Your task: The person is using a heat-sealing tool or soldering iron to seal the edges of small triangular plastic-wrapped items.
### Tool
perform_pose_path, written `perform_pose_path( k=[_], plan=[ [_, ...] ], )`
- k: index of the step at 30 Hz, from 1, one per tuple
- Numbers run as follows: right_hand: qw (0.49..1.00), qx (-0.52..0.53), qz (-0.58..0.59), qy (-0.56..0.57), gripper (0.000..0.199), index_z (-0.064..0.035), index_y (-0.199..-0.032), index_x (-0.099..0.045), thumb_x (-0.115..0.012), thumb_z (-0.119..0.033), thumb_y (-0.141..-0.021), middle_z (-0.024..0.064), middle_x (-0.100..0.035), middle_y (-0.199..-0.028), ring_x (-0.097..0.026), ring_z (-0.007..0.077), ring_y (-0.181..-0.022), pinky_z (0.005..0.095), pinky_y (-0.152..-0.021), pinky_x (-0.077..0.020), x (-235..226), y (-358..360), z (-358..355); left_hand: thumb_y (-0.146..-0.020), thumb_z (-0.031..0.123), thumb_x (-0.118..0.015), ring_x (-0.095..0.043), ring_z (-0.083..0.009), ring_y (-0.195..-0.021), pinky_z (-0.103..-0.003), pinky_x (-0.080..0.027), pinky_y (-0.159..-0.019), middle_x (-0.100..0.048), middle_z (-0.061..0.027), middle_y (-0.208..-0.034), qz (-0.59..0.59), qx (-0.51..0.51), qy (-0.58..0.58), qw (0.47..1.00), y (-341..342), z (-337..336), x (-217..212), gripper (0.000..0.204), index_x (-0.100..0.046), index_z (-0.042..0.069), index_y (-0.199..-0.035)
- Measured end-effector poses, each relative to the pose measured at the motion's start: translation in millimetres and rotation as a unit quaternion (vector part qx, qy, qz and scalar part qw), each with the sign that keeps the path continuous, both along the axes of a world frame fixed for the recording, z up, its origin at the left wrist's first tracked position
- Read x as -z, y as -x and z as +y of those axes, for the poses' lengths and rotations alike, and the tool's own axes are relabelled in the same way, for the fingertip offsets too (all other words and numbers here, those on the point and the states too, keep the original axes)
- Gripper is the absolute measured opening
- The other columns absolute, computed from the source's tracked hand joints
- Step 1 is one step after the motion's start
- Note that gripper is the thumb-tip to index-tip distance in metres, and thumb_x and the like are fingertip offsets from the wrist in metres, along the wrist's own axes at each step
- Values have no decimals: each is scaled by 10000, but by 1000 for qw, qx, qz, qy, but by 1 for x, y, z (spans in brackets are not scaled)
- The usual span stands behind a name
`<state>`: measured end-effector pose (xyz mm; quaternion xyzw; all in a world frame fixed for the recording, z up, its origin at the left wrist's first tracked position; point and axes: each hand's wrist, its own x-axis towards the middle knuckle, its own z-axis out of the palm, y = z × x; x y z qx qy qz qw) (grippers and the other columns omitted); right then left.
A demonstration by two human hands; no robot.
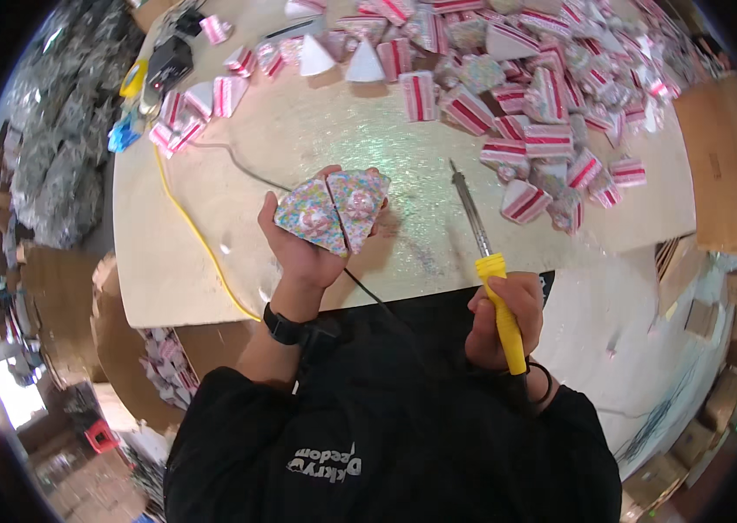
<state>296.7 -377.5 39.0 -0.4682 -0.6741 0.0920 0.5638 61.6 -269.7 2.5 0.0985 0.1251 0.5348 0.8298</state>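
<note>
My left hand (299, 261) is under two wedge-shaped fake cake slices, holding them from below. The left slice (303, 213) and the right slice (367, 218) lie side by side, sprinkle-covered tops up, with a thin dark gap between them. Each top carries a pale pink swirl. My right hand (517, 309) is closed around the yellow handle of a soldering iron (506, 327). Its metal shaft points up and away over the table, with the tip apart from the slices.
More pink-and-white fake cake slices (547, 139) are heaped at the far right of the pale table (334, 122). Several stand along its far side. A yellow cord (190, 222) and a dark cable (242, 166) cross the table. Cardboard boxes (726, 166) and plastic-wrapped bundles (64, 131) flank it.
</note>
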Motion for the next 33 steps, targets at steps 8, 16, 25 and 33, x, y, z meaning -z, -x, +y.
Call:
perform_pose_path(
  k=[8, 16, 25, 33],
  plan=[
    [989, -36, 121, 75, 269, 13, -1216, -510, -470, -42, -956, 117, -503, -935, -501, 153, -627, 268, -537, -438, 22, 2, 1, -737, 495, -718, -510, -425, -1245, -481, -423, -1032, -467, -248, -1413, 613, -240, -338, 673, 59, -40, -38, 727, -554, 60, -1296],
    [989, -52, 113, 85, 212, 5, -1140, -524, -505, -107, -960, 90, -486, -790, -502, 171, -568, 305, -584, -421, 17, 9, 4, -655, 348, -793, -506, -423, -1255, -486, -412, -1057, -527, -248, -1342, 912, -349, -200, 78, 270, -123, -95, 701, -590, 40, -1252],
    [992, -103, 37, 57, 259, -2, -1166, -522, -487, 56, -917, 142, -487, -921, -527, 168, -631, 260, -564, -432, 23, 7, 5, -837, 635, -625, -148, -501, -1463, -638, -274, -1105, -192, -343, -1557, 974, -68, 127, 175, 198, -61, -3, 959, -263, 91, -1538],
    [986, -54, 108, 114, 239, -28, -1145, -590, -554, 22, -913, 149, -612, -975, -607, 177, -675, 275, -629, -499, 21, -20, -28, -814, 510, -699, -305, -499, -1376, -600, -339, -1088, -320, -328, -1465, 927, -71, -179, 321, 42, 131, -5, 875, -323, 55, -1460]
  ],
)
